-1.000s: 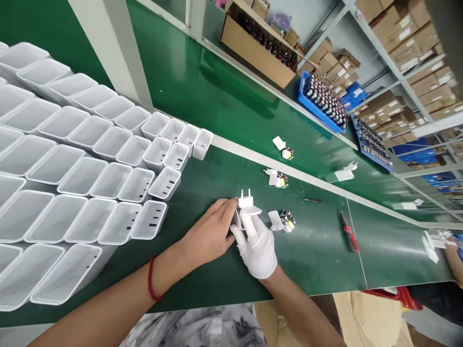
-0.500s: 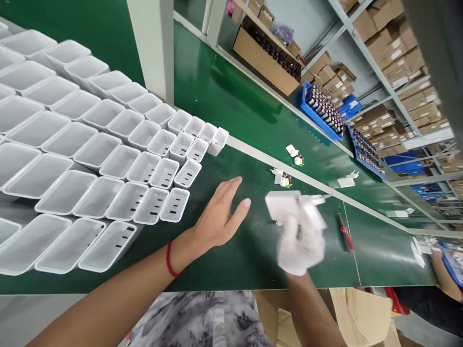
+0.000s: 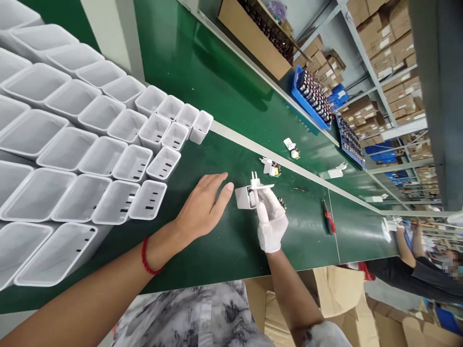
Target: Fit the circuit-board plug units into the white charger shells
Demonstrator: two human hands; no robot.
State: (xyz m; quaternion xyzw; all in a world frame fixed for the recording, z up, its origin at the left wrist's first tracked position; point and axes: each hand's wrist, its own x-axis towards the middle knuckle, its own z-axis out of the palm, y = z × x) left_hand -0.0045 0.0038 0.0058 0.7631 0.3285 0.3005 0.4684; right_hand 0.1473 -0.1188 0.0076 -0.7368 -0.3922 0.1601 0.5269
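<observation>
The right grip (image 3: 272,222), in a white fabric glove, is closed on a white box-shaped plastic case (image 3: 245,198), holding it raised in front of the body with its open end toward the glove. At that end, above the gloved fingers, sits a flat white plastic cap (image 3: 256,185) with two prongs pointing away from the body. The bare left grip (image 3: 202,207) is open, thumb spread from the fingers, to the left of the case and apart from it; a braided red cord bracelet (image 3: 147,258) circles its wrist. Further left, tall white plastic housings (image 3: 148,200) stand in rows on the glossy green table (image 3: 224,255). Partly hidden just behind the right grip are small circuit parts (image 3: 282,205). To its right lie red-handled pliers (image 3: 329,219). Beyond it are a thin dark tool (image 3: 301,189) and a white plastic piece with exposed circuitry (image 3: 268,166). Farther beyond, to the right, is a blue plastic tray (image 3: 294,94) full of small components, then metal shelving stacked with brown cardboard boxes (image 3: 392,50).
</observation>
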